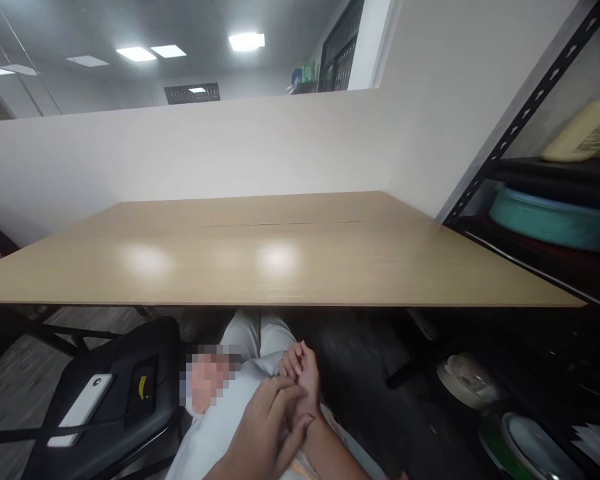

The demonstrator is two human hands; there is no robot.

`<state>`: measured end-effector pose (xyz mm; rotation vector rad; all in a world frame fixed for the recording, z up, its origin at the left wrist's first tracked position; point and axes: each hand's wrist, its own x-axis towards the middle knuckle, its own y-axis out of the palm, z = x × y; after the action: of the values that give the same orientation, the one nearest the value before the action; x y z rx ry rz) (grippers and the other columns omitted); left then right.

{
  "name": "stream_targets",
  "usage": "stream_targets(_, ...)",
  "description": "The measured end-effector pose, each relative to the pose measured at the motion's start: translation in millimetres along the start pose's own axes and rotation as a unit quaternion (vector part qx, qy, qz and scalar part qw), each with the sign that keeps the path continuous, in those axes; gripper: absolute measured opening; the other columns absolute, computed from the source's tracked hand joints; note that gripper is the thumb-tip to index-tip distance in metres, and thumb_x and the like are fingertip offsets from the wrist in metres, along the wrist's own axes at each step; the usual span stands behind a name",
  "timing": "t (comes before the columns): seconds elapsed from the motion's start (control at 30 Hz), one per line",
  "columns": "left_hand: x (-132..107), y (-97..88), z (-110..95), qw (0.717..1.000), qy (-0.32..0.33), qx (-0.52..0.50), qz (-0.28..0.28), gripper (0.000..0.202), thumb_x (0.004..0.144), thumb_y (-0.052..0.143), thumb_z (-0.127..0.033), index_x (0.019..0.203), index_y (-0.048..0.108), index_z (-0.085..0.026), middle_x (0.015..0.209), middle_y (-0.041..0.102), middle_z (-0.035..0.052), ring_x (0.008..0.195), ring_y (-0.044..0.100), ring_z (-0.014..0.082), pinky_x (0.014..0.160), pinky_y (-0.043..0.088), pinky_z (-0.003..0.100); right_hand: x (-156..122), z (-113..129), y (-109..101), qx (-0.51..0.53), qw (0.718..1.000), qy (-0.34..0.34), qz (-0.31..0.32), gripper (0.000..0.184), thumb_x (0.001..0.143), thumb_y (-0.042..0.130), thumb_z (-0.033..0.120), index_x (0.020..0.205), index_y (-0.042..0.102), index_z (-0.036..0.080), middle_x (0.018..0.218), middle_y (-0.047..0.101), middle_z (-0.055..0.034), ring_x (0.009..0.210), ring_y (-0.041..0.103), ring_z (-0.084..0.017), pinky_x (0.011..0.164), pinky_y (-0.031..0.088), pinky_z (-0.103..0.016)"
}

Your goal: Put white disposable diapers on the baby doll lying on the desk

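Observation:
My left hand [267, 413] reaches in from the lower left over my lap. Its fingers and thumb close around my right wrist. My right hand [300, 365] comes from the lower right, its fingers loosely curled in toward the palm. I see no object in either hand. Both hands rest below the near edge of the wooden table [280, 267], in front of a pale shirt [215, 440] and light trousers [260, 333]. A blurred, skin-toned patch [210, 377] lies left of the hands; I cannot make out what it is.
At left, a black chair [165, 353] holds a white phone [83, 407] and a dark flat item with a yellow mark [143, 387]. On the right, a shelf rack [530, 100] holds a teal container [555, 217]. Stacked dishes [545, 443] sit low right. A white partition [230, 147] stands behind the table.

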<state>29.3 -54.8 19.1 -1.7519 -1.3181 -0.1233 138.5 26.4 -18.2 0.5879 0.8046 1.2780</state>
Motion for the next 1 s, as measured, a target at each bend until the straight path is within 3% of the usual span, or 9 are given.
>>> stream_targets(0.1, -2, 1.4, -1, 0.999, 0.039, 0.03, -0.02, 0.015, 0.106, 0.064, -0.019, 0.12, 0.06, -0.021, 0.098, 0.072, 0.0087, 0.088, 0.066, 0.0244, 0.075, 0.058, 0.037, 2, -2, -2, 0.003, 1.0, 0.0, -0.004, 0.063, 0.075, 0.085, 0.062, 0.069, 0.034, 0.026, 0.048, 0.02, 0.0147, 0.044, 0.011, -0.008, 0.042, 0.028, -0.019)
stream_targets(0.17, -2, 0.5, -2, 0.998, 0.051, 0.034, -0.024, 0.009, 0.105, 0.064, -0.019, 0.112, 0.059, -0.021, 0.092, 0.071, 0.0075, 0.082, 0.064, 0.0232, 0.07, 0.057, 0.036, 3, -3, -2, 0.006, 1.0, 0.001, -0.005, 0.062, 0.077, 0.083, 0.062, 0.069, 0.034, 0.026, 0.049, 0.02, 0.0148, 0.044, 0.011, -0.008, 0.042, 0.028, -0.018)
stream_targets(0.37, 7, -8.7, -7, 0.999, 0.024, 0.041, -0.012, 0.042, 0.106, 0.065, -0.022, 0.147, 0.059, -0.02, 0.13, 0.071, 0.0148, 0.111, 0.07, 0.0271, 0.092, 0.063, 0.041, 5, -2, -4, 0.02, 1.0, 0.017, 0.001, 0.061, 0.075, 0.086, 0.06, 0.068, 0.035, 0.026, 0.047, 0.023, 0.0147, 0.042, 0.014, -0.008, 0.041, 0.029, -0.02)
stream_targets(0.73, 5, -7.9, -5, 1.0, -0.006, -0.004, -0.017, 0.026, 0.106, 0.067, -0.016, 0.13, 0.067, -0.024, 0.127, 0.074, 0.0099, 0.108, 0.07, 0.0238, 0.091, 0.061, 0.037, 11, -6, -11, 0.053, 0.998, 0.041, -0.02, 0.067, 0.062, 0.094, 0.054, 0.065, 0.034, 0.025, 0.045, 0.022, 0.0152, 0.04, 0.015, -0.006, 0.04, 0.028, -0.02)
stream_targets(1.0, 9, -6.6, -2, 0.999, -0.028, -0.025, 0.011, 0.03, 0.108, 0.061, -0.015, 0.134, 0.069, -0.028, 0.128, 0.073, 0.0084, 0.107, 0.069, 0.0228, 0.092, 0.059, 0.037, 19, -12, -21, 0.06, 0.996, 0.048, -0.04, 0.063, 0.073, 0.086, 0.059, 0.064, 0.034, 0.025, 0.044, 0.021, 0.0145, 0.039, 0.015, -0.006, 0.04, 0.027, -0.02)
